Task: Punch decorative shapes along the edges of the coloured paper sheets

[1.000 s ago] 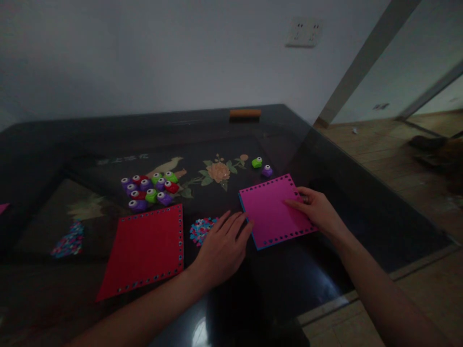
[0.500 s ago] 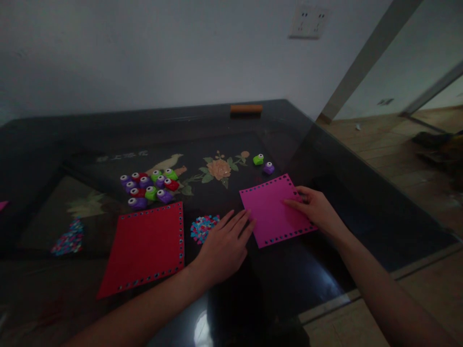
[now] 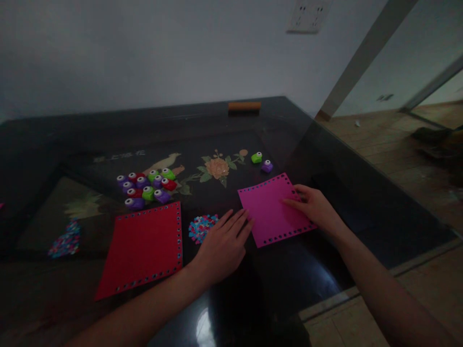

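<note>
A pink paper sheet (image 3: 267, 212) with small holes punched along its top, right and bottom edges lies on the dark table. My right hand (image 3: 313, 208) grips its right side, thumb on top and the other fingers at the edge, partly hidden. At the left edge, my left hand (image 3: 224, 246) rests with stretched fingers, the tips touching the sheet. Just beyond the paper stand a green craft punch (image 3: 256, 157) and a purple craft punch (image 3: 267, 166). A pile of colourful paper confetti (image 3: 200, 228) lies beside my left hand.
A red paper sheet (image 3: 144, 248) with punched edges lies to the left. Behind it several craft punches (image 3: 148, 193) are clustered. More confetti (image 3: 67, 241) lies at the far left, and an orange-brown cylinder (image 3: 244, 106) near the back edge by the wall.
The view has shifted slightly, so the things on the table appear a little further left. Both hands keep nearly the same place on the pink sheet.
</note>
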`<state>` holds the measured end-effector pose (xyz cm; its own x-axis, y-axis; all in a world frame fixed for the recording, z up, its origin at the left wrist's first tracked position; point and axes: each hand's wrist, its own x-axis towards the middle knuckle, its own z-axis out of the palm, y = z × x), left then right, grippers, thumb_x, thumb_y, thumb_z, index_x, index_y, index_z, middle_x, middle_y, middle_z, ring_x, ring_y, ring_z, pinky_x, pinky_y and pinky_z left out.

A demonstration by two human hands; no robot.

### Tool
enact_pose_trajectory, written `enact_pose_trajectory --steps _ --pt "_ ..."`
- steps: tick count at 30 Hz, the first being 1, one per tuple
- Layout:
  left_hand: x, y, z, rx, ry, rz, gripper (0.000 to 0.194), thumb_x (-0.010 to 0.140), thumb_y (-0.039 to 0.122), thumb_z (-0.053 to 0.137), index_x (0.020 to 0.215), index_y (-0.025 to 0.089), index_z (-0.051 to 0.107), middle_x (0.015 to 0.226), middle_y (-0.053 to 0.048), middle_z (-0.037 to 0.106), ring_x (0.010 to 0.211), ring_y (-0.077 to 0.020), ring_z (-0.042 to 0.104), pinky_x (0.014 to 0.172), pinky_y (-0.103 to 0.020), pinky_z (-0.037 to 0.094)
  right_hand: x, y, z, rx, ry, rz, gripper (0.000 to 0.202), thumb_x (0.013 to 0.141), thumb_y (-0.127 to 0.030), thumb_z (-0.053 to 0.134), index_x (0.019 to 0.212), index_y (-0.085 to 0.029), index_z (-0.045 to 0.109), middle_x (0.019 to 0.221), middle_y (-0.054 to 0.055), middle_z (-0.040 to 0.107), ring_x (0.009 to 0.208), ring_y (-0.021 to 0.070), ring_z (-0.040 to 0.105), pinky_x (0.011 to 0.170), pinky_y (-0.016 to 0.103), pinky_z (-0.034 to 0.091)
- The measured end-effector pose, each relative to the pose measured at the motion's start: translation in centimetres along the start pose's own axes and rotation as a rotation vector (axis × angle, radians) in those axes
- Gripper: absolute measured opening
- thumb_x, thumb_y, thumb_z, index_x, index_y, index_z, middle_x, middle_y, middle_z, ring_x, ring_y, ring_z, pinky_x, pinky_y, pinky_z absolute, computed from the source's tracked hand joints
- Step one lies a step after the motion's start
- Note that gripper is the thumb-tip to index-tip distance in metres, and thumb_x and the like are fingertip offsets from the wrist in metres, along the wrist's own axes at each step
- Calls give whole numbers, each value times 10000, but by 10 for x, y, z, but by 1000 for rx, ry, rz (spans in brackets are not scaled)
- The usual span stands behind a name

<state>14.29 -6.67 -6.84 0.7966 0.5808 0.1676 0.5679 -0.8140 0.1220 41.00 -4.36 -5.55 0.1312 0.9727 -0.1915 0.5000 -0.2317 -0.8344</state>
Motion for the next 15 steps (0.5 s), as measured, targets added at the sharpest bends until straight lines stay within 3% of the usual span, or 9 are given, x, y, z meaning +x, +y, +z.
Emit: enact_pose_trajectory --steps 15 --pt "0 1 1 0 9 -4 526 795 153 475 1319 116 451 1403 -148 451 1319 -238 378 1104 -415 286 0 -2 1 45 1 21 355 676 -395 698 960 -196 623 806 53 691 621 202 634 512 315 495"
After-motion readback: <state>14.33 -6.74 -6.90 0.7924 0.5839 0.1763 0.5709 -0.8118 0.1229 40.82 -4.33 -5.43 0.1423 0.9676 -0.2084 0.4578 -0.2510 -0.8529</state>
